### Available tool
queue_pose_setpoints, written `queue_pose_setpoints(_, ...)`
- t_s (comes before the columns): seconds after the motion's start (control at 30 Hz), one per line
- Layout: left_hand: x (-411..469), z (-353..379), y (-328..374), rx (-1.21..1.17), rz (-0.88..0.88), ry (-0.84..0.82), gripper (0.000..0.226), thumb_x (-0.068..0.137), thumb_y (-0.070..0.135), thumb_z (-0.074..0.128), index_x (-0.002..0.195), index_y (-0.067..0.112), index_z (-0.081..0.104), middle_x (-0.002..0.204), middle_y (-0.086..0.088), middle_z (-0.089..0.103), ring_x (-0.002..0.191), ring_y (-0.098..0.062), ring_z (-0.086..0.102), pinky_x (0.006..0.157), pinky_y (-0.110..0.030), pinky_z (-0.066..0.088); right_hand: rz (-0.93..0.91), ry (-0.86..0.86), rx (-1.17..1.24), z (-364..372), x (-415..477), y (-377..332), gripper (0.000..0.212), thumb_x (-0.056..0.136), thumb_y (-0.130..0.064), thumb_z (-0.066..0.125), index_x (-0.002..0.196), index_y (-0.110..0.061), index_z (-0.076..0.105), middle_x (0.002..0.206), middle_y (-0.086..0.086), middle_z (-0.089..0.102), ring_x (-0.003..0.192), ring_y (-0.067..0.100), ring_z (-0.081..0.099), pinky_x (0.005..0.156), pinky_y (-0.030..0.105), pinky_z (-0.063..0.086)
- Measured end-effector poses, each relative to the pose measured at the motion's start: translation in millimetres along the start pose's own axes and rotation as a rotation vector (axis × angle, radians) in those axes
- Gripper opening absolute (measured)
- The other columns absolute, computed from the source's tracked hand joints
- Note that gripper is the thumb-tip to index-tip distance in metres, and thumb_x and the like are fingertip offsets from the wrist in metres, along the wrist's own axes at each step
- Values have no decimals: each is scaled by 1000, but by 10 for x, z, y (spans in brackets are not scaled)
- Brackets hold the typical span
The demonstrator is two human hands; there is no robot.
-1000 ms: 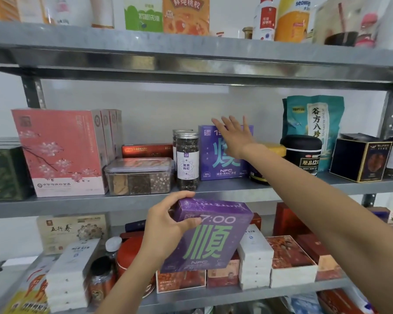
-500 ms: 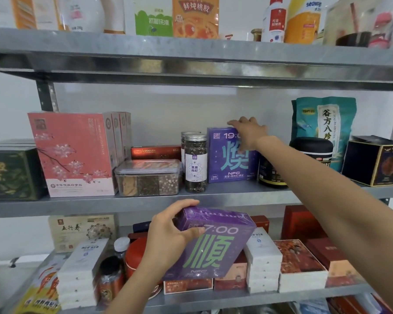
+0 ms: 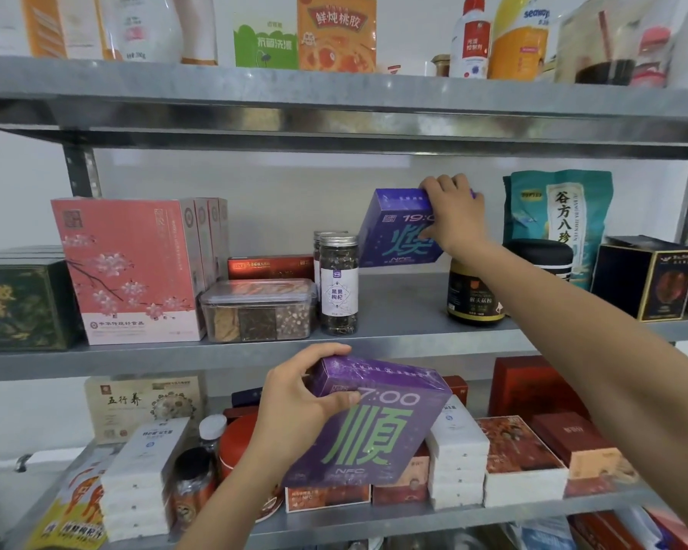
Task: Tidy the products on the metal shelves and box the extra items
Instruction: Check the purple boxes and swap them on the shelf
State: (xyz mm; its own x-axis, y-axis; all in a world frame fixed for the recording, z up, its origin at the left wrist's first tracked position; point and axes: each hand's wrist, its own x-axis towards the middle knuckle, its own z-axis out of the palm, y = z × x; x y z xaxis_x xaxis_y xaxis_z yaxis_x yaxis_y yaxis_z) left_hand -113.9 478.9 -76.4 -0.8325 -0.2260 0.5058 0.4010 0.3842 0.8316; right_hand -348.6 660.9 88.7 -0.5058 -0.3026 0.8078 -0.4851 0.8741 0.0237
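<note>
Your right hand (image 3: 455, 216) reaches up to the middle shelf (image 3: 398, 311) and grasps the blue-violet box (image 3: 398, 232) marked "19:00". The fingers are curled over its top right corner and the thumb lies on the front face. This box is tilted, with its top leaning to the left. It stands behind the open part of the shelf, between the glass jar of dried berries (image 3: 338, 283) on its left and the dark jar with a gold label (image 3: 475, 297) on its right. I cannot tell if its lower edge touches the shelf.

Your left hand (image 3: 298, 410) grasps the purple box (image 3: 378, 434) marked "7:00". The fingers are wrapped over its upper left corner and the thumb presses on the front. You hold this box in the air, tilted, in front of the lower shelf (image 3: 374, 522), just under the front edge of the middle shelf. It hides a part of the red and white boxes behind it.

On the middle shelf, a clear plastic container (image 3: 259, 309) stands just beside the glass jar, and a row of pink boxes with blossoms (image 3: 132, 271) stands to the left of it. On the right side you see a teal bag (image 3: 561, 216) behind a black-lidded tub (image 3: 541, 258), and near them a dark square box (image 3: 644, 279). On the lower shelf a stack of white boxes (image 3: 457, 454) stands just to the right of the purple box.
</note>
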Motion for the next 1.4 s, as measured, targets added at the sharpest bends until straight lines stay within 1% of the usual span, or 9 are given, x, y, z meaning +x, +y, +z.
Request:
queue_pose_setpoints(0.43,168,114,342,-44,83,58,42,70,11,83,95,39,65,98,15,66,84,5,65,61,-14,55,17,394,-174,-317,-716,423,43,74,-11,74,113,-11,58,110,15,58,107,36,49,93,55,37)
queue_pose_setpoints(0.53,300,165,520,-13,127,103,41,71,14,83,96,39,63,103,9,66,89,-4,66,67,-19,56,15,520,-173,-432,-917,668,42,75,-14,74,112,-12,55,109,16,58,106,31,39,92,55,37)
queue_pose_setpoints(0.63,459,206,720,4,179,140,41,71,15,83,93,41,61,100,10,67,85,1,65,66,-16,55,4,601,-205,-530,-1116,897,39,78,-12,69,111,-15,48,107,18,58,105,30,36,91,58,38)
queue_pose_setpoints(0.7,593,230,816,-27,175,164,38,71,17,84,94,38,62,103,6,68,89,-6,67,72,-25,59,13,636,-201,-574,-1257,1022,34,80,-10,62,110,-14,47,106,19,58,104,30,36,90,58,38)
queue_pose_setpoints(0.87,920,385,916,-103,110,173,38,75,18,83,105,28,63,109,-2,69,96,-22,69,82,-47,59,95,685,-197,-639,-1584,1257,38,77,-6,67,108,-14,47,103,20,58,102,30,38,90,57,38)
queue_pose_setpoints(1.1,1285,582,954,-17,140,180,36,77,22,81,105,31,60,109,-1,68,93,-18,68,79,-40,60,99,656,-174,-658,-1921,1422,29,82,-18,52,109,-9,52,106,19,56,104,33,41,91,52,33)
queue_pose_setpoints(1.23,1429,654,922,73,197,162,36,79,25,79,106,33,56,103,6,62,86,-9,64,66,-24,54,83,609,-168,-665,-2010,1435,28,85,-23,48,109,-9,53,107,19,57,105,34,42,91,50,32)
queue_pose_setpoints(1.3,1502,688,900,146,224,135,36,81,25,77,109,31,56,102,9,58,82,-5,60,62,-17,47,44,607,-179,-678,-2019,1411,26,85,-18,53,109,-9,53,106,19,60,105,33,42,90,51,33)
queue_pose_setpoints(1.4,1638,703,927,227,234,59,39,81,26,77,114,25,55,104,6,58,91,-11,61,72,-25,54,-23,588,-190,-670,-2040,1348,39,76,-3,71,109,-11,51,105,18,63,103,32,43,90,51,34)
